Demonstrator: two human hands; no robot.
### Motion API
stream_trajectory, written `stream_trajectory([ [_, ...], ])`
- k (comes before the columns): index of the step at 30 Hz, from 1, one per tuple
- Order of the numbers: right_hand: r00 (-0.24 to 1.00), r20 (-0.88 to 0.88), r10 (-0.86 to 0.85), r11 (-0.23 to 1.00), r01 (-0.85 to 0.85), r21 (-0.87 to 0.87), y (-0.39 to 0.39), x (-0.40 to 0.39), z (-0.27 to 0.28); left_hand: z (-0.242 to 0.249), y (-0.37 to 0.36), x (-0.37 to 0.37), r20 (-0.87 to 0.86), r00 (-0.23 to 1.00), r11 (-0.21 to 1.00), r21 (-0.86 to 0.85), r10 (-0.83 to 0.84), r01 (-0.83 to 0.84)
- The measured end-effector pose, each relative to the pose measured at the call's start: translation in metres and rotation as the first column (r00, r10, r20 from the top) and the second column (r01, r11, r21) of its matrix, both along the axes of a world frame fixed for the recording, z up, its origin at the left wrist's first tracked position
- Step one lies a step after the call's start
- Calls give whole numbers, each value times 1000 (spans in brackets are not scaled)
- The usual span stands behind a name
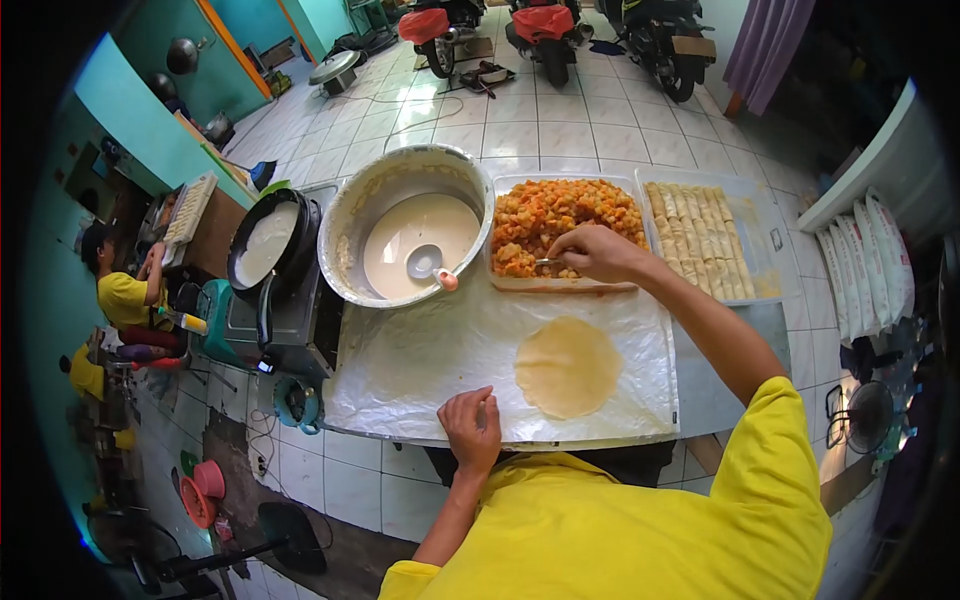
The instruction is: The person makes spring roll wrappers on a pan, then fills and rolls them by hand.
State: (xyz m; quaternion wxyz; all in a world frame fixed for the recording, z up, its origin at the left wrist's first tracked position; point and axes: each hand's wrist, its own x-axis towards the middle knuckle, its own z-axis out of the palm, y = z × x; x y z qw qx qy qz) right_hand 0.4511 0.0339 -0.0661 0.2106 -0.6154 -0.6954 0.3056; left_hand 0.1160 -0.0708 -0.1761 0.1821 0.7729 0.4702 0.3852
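Right hand [597,252] reaches over the near rim of the clear filling tray [612,184], fingers pinched together on a small metal utensil [548,262], likely a spoon; its working end is buried in the diced orange-and-tan filling [560,212] at the tray's near side.

Left hand [472,425] rests at the near edge of the table, on the white plastic sheet [420,350]. Fingers curled in loosely, holding nothing that shows.

1 round thin wrapper [567,366], pale yellow, lies flat on the sheet near the table's near edge, right of the left hand, well apart from the filling tray. Nothing on it.

Far-left part of the table: large metal basin [352,215] with pale batter pooled in the bottom and a ladle [428,264] lying in it, handle end pointing to the near rim. The basin touches the filling tray's left wall.

Far-right corner: second clear tray [770,235] with finished rolls [697,240] packed in a row, standing just beside the filling tray.

Left of the table: portable gas stove [250,325] carrying a black pan [268,243] coated with pale batter.

Far left, another person in a yellow shirt [125,290] sits low by the wall. Motorbikes [545,30] parked on the tiled floor beyond the table. Bags [865,255] stacked at right.
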Motion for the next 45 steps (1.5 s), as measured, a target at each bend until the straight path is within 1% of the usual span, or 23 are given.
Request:
stream_trajectory([
  [2,1000,13,-13,1000,13,-13,-21,4,11,0,0,-2,94,996,1000,-17,9,-8],
  [4,966,-191,-176,981,156,-118,-54,1,26,2,0,-4,110,993,999,-39,31,-27],
  [5,965,-191,-183,976,154,-157,-74,-1,26,4,0,-4,192,979,991,-126,62,-38],
  [6,974,-169,-150,986,160,49,-95,-3,25,6,-2,-6,267,957,975,-219,108,-49],
  [7,983,-141,-118,955,152,256,-116,-8,23,9,-4,-8,257,958,964,-260,126,-57],
  [8,984,-138,-116,963,145,226,-135,-14,23,12,-1,-8,276,955,975,-216,110,-50],
  [9,980,-96,-173,938,193,289,-156,-22,24,15,2,-7,297,951,986,-164,91,-44],
  [10,972,-57,-229,903,234,361,-174,-29,24,17,5,-6,299,949,983,-179,104,-51],
  [12,946,-68,-317,861,317,397,-204,-50,8,20,11,-3,333,939,980,-200,82,-15],
  [14,918,-17,-395,851,373,369,-220,-72,-32,26,19,9,318,945,981,-193,71,-9],
  [15,916,0,-402,878,385,285,-225,-79,-46,29,23,15,327,944,982,-188,42,21],
  [18,896,-38,-443,852,434,294,-232,-88,-52,44,34,27,354,935,983,-162,-24,86],
  [20,889,-31,-456,846,444,295,-229,-88,-48,60,37,32,295,947,975,-139,-126,173],
  [22,902,-44,-429,872,426,242,-223,-81,-49,64,42,36,250,955,967,-154,-162,205],
  [24,911,-42,-410,883,408,231,-221,-80,-40,64,40,34,106,949,947,-97,-296,306],
  [26,919,-13,-394,901,390,189,-218,-81,-34,65,30,36,101,954,949,-118,-282,293],
  [29,913,-3,-407,903,403,151,-211,-84,-37,58,18,46,-87,933,936,16,-349,352],
  [30,916,-5,-402,905,398,149,-208,-86,-37,59,13,53,-89,935,938,15,-344,347],
  [33,922,-10,-388,910,384,157,-199,-88,-34,53,-1,72,-265,905,935,37,-332,354],
  [34,924,-9,-381,913,378,151,-195,-88,-32,51,-3,77,-264,904,932,44,-337,360],
  [36,922,-8,-386,912,383,150,-190,-91,-27,49,-6,86,-334,903,958,3,-270,288],
  [40,915,10,-403,909,399,120,-188,-97,-24,50,-6,91,-356,907,966,38,-226,256],
  [45,911,50,-408,911,403,87,-188,-101,-20,50,-8,86,-349,894,957,-35,-282,288],
])
